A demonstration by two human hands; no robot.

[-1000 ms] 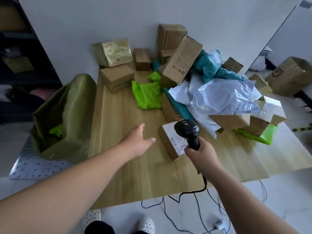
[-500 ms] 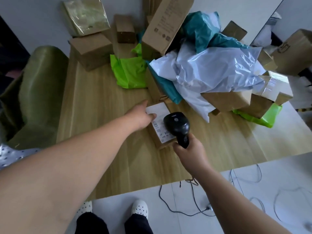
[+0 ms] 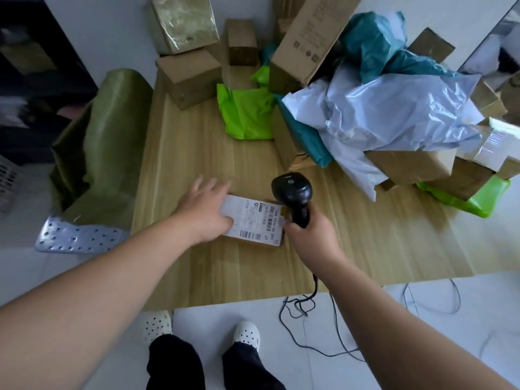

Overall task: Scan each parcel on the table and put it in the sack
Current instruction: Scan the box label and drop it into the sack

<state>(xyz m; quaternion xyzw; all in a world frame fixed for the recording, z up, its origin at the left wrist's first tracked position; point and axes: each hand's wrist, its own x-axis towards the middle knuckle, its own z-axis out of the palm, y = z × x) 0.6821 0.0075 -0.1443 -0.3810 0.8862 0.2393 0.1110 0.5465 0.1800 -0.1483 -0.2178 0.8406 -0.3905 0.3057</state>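
Your left hand lies flat on the left end of one small labelled parcel, with the fingers spread and fairly straight and the thumb on the label. The parcel sits on the wooden table, towards its front edge. Your right hand is wrapped round the handle of one black barcode scanner, whose head is by the parcel's right end. One olive sack stands against the table's left edge. In the pile behind are two bright green mailers, one pale grey mailer and one gold-wrapped box.

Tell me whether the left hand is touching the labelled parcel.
Touching: the head view shows the left hand flat on the labelled parcel, covering its label's edge.
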